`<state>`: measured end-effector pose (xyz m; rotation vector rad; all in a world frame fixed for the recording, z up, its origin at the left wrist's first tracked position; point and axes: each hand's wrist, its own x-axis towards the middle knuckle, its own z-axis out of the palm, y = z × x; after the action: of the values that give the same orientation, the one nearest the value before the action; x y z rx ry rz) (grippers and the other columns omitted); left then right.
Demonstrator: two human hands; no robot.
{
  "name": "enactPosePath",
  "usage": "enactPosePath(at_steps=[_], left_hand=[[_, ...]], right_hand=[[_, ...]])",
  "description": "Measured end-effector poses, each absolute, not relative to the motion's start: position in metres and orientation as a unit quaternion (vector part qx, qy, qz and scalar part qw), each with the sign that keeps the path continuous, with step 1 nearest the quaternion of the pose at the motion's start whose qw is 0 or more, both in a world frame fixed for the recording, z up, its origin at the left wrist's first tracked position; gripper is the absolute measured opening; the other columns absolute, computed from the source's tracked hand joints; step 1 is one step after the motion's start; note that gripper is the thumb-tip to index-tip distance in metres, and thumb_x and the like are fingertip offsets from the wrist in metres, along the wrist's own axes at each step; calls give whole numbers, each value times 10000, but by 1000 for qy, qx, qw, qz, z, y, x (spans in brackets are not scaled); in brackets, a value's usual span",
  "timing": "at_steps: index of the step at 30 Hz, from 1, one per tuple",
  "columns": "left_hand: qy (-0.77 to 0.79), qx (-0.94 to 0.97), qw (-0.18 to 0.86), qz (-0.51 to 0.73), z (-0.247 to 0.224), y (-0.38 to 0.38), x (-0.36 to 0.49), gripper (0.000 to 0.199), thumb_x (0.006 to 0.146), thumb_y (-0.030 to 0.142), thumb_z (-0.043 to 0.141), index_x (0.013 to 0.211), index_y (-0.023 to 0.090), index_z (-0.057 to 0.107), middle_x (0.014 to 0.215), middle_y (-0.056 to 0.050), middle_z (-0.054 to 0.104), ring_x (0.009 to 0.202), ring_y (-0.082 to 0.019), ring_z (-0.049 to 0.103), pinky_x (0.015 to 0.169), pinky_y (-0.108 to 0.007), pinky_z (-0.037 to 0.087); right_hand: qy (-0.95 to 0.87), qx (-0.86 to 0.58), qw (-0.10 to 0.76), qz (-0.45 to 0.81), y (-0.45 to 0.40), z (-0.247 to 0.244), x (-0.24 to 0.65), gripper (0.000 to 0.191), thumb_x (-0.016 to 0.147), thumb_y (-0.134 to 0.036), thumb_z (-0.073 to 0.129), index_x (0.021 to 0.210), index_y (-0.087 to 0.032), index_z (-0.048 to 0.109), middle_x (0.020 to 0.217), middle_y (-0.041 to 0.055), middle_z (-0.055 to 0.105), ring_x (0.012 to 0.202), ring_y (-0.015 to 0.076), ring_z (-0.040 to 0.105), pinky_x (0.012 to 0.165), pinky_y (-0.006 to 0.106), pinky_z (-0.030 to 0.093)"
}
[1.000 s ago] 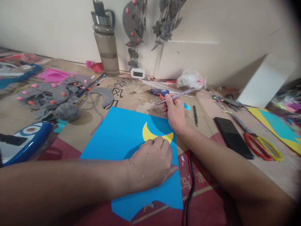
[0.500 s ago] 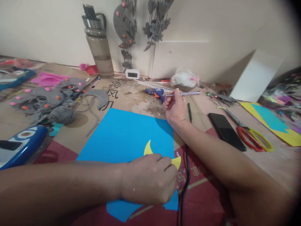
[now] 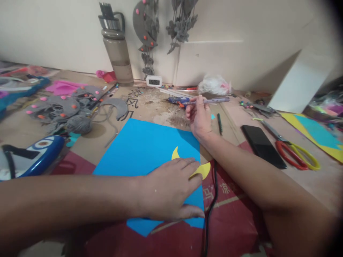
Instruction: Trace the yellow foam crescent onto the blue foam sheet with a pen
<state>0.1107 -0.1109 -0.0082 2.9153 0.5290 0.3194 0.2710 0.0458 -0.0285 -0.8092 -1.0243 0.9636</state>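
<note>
While the left hand (image 3: 170,189) spreads palm down, fingers loosely apart, over the middle of one yellow crescent (image 3: 205,170), the right hand (image 3: 200,119) is clamped on one pen (image 3: 219,100), thumb against fingers. The crescent lies on one blue sheet (image 3: 150,142); both its tips show, one jutting past the sheet's right edge. Near the right hand are one glue gun (image 3: 177,100), one green stick (image 3: 219,124), and farther right one black phone (image 3: 262,146) and one pair of scissors (image 3: 282,138).
</note>
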Motion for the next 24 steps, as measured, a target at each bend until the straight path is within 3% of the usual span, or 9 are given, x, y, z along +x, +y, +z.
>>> enactPosePath(at_steps=[2, 5, 10, 13, 18, 24], left_hand=[[175, 974, 108, 91, -9, -111, 105, 798, 894, 682, 538, 1422, 85, 494, 1501, -219, 473, 1423, -371, 399, 1134, -481, 370], [171, 973, 133, 81, -14, -105, 97, 773, 932, 644, 511, 1497, 126, 414, 1592, -173, 367, 1494, -316, 304, 1221, -477, 247], [188, 972, 120, 77, -20, -82, 104, 731, 960, 583, 516, 1492, 90, 422, 1592, -170, 369, 1506, -287, 282, 1247, -439, 181], [187, 972, 110, 87, -19, -66, 115, 700, 955, 562, 544, 1459, 83, 460, 1562, -173, 420, 1486, -288, 322, 1236, -452, 206], [197, 968, 101, 119, -15, -62, 117, 463, 955, 429, 612, 1286, 105, 618, 1345, -154, 630, 1276, -276, 567, 1106, -426, 408], [120, 983, 63, 125, -16, -73, 97, 351, 990, 382, 559, 1197, 128, 686, 1307, -148, 665, 1268, -269, 581, 1069, -414, 446]], right_hand=[[-462, -374, 676, 436, 44, -29, 270, 516, 818, -761, 551, 867, -250, 505, 573, -68, 539, 428, 85, 443, 395, 215, 297], [-482, -388, 665, 419, 44, -28, 271, 508, 827, -761, 534, 862, -256, 501, 593, -59, 544, 441, 97, 457, 416, 236, 317], [-506, -385, 671, 381, 52, -15, 273, 421, 882, -685, 527, 831, -268, 508, 577, -37, 537, 445, 109, 453, 433, 256, 318], [-541, -402, 654, 345, 51, 0, 274, 404, 922, -660, 484, 832, -269, 526, 582, -25, 560, 452, 100, 483, 436, 255, 335], [-594, -360, 635, 337, 26, 14, 275, 318, 915, -548, 589, 845, -238, 590, 621, -17, 597, 495, 104, 509, 459, 260, 374], [-597, -358, 628, 348, 1, -13, 279, 260, 930, -510, 590, 874, -258, 611, 643, -19, 610, 538, 122, 543, 505, 266, 420]])
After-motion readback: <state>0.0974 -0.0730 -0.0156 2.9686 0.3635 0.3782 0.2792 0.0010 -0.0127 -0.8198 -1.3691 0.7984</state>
